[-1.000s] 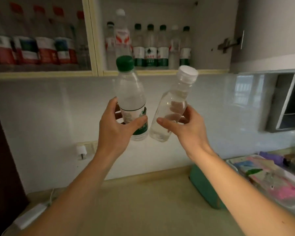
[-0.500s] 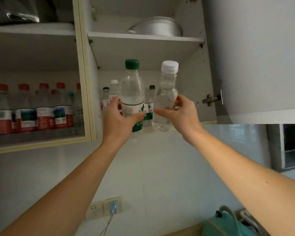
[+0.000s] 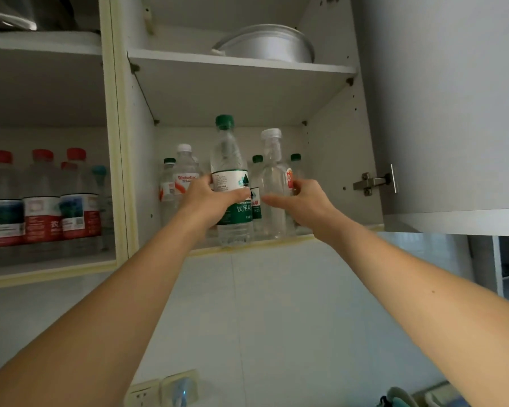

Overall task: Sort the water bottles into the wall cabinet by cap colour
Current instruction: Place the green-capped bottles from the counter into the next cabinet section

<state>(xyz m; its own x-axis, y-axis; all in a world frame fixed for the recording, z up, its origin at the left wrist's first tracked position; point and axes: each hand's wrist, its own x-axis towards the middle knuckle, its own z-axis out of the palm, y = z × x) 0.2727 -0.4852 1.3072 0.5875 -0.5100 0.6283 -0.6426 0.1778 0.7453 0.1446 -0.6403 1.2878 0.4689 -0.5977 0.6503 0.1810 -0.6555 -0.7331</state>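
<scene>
My left hand [image 3: 209, 201] grips a green-capped bottle [image 3: 231, 183] with a green and white label, standing upright at the front of the right cabinet compartment's lower shelf [image 3: 247, 245]. My right hand [image 3: 303, 201] grips a clear white-capped bottle [image 3: 274, 183] upright just to its right, on the same shelf. Behind them stand several green-capped bottles [image 3: 256, 171] and a white-capped Watsons bottle [image 3: 185, 168]. The left compartment holds several red-capped bottles [image 3: 41, 198].
The open cabinet door [image 3: 441, 113] hangs at the right with its hinge [image 3: 373, 180]. A metal basin [image 3: 265, 44] sits on the upper shelf. A wall socket [image 3: 162, 390] with a plug is below on the tiled wall.
Both hands rose from in front of the wall and carried the two bottles forward into the right compartment, down to the lower shelf. The view tilted up toward the cabinet.
</scene>
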